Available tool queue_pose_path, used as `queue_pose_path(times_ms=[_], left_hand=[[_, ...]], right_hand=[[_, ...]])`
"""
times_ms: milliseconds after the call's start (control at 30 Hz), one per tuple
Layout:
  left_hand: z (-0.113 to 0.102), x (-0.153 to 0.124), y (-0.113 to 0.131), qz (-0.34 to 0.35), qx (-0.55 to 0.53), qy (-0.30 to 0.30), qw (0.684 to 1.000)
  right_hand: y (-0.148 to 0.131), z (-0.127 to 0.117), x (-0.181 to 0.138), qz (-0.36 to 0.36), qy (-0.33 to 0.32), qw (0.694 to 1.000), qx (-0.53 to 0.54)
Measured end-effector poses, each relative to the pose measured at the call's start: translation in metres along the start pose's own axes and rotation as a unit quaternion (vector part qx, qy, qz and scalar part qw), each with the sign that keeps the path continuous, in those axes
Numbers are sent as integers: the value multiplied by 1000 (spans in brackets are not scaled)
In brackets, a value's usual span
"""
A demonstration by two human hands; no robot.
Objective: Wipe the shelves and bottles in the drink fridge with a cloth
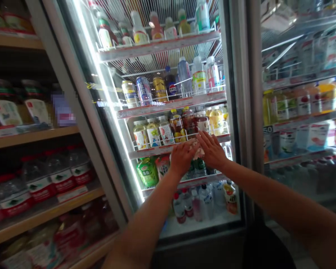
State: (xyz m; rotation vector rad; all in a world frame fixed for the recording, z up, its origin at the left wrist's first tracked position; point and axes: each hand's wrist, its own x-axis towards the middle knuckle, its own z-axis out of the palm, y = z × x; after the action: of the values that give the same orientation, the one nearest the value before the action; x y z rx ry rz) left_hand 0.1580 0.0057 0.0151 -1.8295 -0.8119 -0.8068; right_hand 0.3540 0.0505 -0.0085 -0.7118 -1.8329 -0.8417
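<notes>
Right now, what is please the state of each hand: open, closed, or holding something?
Left hand: fingers at the crumpled pale cloth; whether it grips cannot be told.
Right hand: open, fingers extended, beside the same cloth; palm hidden.

left: wooden shelves (44, 135) | centre: slanting white light strip (111, 104) | right: grey metal post (242, 93), lit cooler (296, 123) beyond

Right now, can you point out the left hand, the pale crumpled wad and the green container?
left hand (180, 158): head view, back of the hand
pale crumpled wad (199, 152): head view, exposed part between the hands
green container (147, 172): head view, front
</notes>
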Motion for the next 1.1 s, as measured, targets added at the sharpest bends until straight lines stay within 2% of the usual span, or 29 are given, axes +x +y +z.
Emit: queue_pose_path(times_ms=[133,233,333,433,500,700,767,933,1000,1100], left_hand=[[-13,15,-23,-56,23,20,998],[-15,10,-31,-94,51,48,993],[-10,-10,-25,-48,58,47,996],[-3,-30,-15,17,32,-8,999],[-1,-36,-11,40,20,-22,999],[-7,-21,-22,59,34,-9,998],[-14,-13,-33,42,59,-8,997],[-29,-6,-54,-85,105,61,989],[-29,-12,-56,-89,99,59,989],[-25,-24,-51,-62,78,15,995]], right_hand=[[5,6,-7,-13,0,1000,-24],[3,11,-13,-3,14,1000,-26],[-1,16,-17,14,20,999,-23],[-3,18,-19,16,21,999,-31],[-4,18,-19,10,20,999,-37],[-4,19,-21,15,24,998,-59],[-5,19,-22,17,24,997,-70],[-8,21,-26,29,14,997,-76],[-9,22,-28,34,15,996,-77],[-9,24,-31,34,20,996,-79]])
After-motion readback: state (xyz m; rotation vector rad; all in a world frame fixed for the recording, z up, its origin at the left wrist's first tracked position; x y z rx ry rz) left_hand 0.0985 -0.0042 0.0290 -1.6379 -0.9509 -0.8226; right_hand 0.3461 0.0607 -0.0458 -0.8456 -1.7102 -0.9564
